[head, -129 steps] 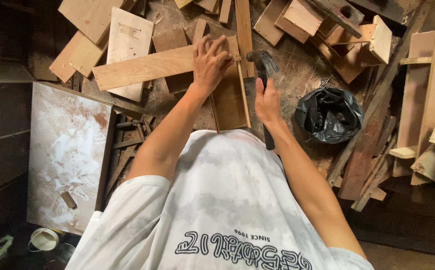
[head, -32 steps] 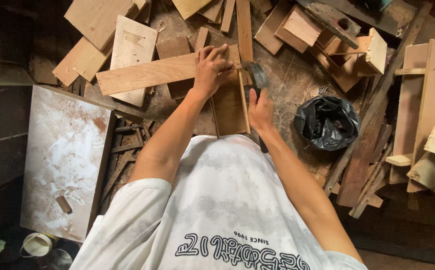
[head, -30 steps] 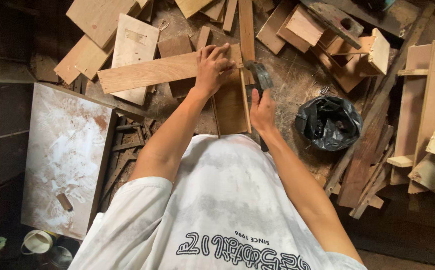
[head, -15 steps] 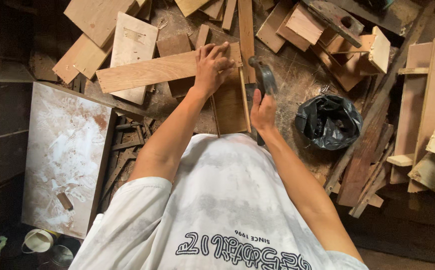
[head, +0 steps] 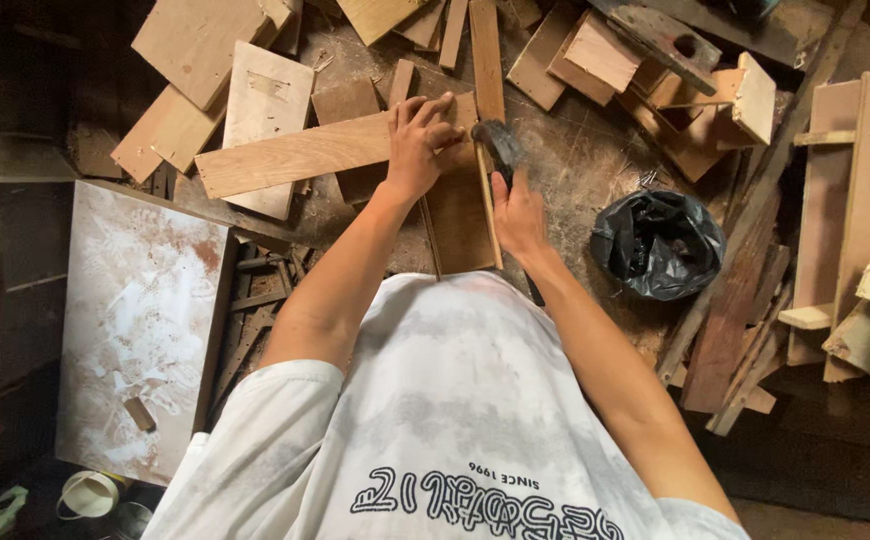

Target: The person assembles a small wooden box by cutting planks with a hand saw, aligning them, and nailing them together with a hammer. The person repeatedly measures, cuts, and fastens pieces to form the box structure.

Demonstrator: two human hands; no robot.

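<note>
My left hand (head: 417,143) presses down on the right end of a long light wooden board (head: 290,156) lying across the bench, fingers curled at its corner. Beside it, my right hand (head: 517,215) grips the handle of a hammer (head: 496,146), whose dark head sits just right of my left fingers, over the top of a brown wooden panel (head: 460,215) that has thin upright side strips. The panel runs toward my body, under the board's end.
Wood offcuts (head: 605,52) litter the worn bench all around. A black plastic bag (head: 658,242) sits right of the hammer. Long planks (head: 863,165) lean at the right. A dusty white slab (head: 135,325) lies lower left, a small tub (head: 86,493) below it.
Compared with four seconds ago the hammer head has come down close to my left fingers and stays there with small shifts. My left hand keeps its place on the board.
</note>
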